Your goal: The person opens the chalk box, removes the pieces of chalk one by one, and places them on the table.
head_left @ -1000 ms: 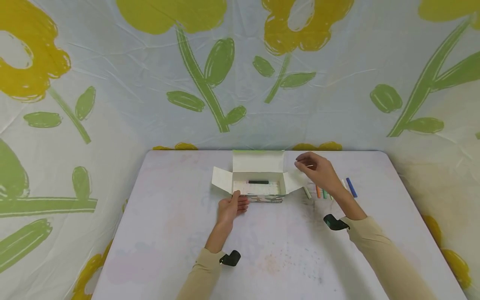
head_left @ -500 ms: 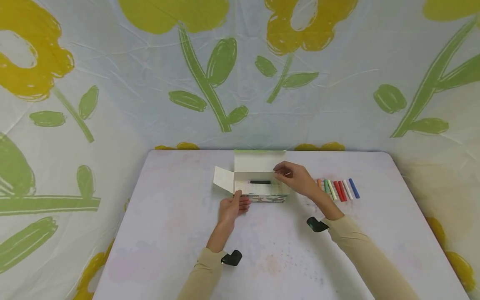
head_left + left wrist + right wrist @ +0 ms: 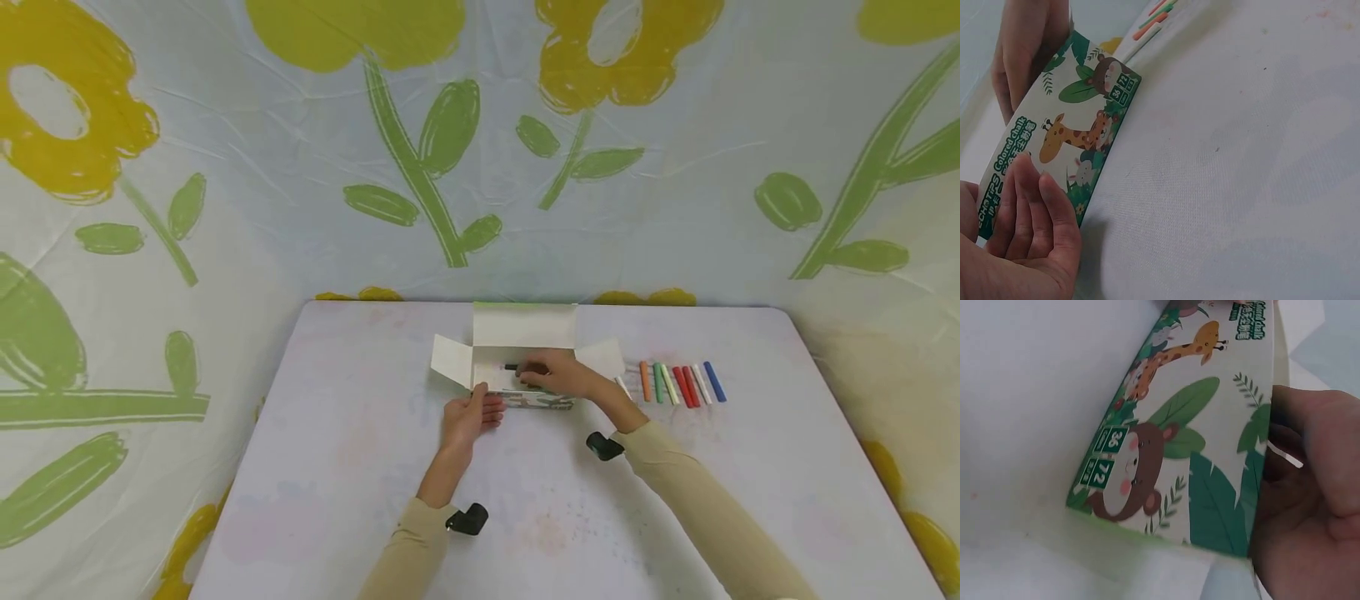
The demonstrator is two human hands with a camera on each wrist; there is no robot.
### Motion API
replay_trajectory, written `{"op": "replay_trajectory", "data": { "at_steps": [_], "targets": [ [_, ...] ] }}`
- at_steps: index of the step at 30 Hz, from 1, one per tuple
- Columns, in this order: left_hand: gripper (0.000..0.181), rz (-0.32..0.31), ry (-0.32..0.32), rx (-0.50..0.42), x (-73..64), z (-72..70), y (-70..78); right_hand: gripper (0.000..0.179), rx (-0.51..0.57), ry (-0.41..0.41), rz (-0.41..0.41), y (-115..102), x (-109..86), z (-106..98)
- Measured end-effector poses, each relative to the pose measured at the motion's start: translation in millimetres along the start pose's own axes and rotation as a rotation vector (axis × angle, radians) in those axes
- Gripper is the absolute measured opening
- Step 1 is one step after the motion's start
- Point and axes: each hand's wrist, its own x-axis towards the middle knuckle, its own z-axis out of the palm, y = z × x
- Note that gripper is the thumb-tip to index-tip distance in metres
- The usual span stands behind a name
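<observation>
An open cardboard chalk box [image 3: 536,401], labelled "Colored chalk" with animal drawings, stands on the table in the head view. My left hand [image 3: 463,419] holds its front left corner, thumb at the rim and fingers against the printed front [image 3: 1075,137]. Inside the box, my right hand [image 3: 557,372] reaches over the far side of the front wall. Between its fingers a thin white chalk stick [image 3: 1286,454] shows in the right wrist view; the fingertips are partly hidden. A black chalk stick [image 3: 511,367] lies in the box, its right part covered by the right hand.
Right of the box lie several chalk sticks in a row, among them an orange stick [image 3: 645,381], a green stick [image 3: 658,382] and a blue stick [image 3: 715,381]. The back lid [image 3: 523,325], left flap [image 3: 452,360] and right flap [image 3: 602,358] stand spread outward.
My right hand has moved left and down from above the right flap into the box. The left hand keeps its place on the box, and the row of chalk has come into view.
</observation>
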Motion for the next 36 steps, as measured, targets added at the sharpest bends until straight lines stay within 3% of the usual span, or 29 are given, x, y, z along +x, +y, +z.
{"op": "replay_trajectory", "data": {
  "at_steps": [4, 8, 16, 19, 24, 36],
  "targets": [
    [0.048, -0.008, 0.002, -0.007, -0.4, 1.8, -0.9, 0.015, -0.054, -0.105, -0.01, 1.9, 8.1, 3.9],
    [0.05, -0.002, -0.003, -0.009, -0.5, 3.7, -1.9, 0.014, -0.065, -0.18, 0.034, 0.7, 14.0, 3.1],
    [0.048, 0.007, 0.002, -0.013, -3.2, 7.1, -1.7, 0.01, -0.187, -0.229, 0.17, -6.0, 23.9, 5.1],
    [0.047, 0.019, 0.001, -0.01, -3.4, 7.9, -2.3, 0.013, -0.223, -0.24, 0.153, -9.1, 25.6, 5.6],
    [0.046, 0.006, 0.011, -0.019, -1.8, 8.1, -4.2, 0.005, -0.237, -0.225, 0.104, -9.5, 21.9, 3.3],
    [0.049, 0.01, 0.017, -0.02, 1.1, 2.3, -3.4, 0.017, -0.115, -0.093, -0.013, 1.1, 6.9, -12.0]
  ]
}}
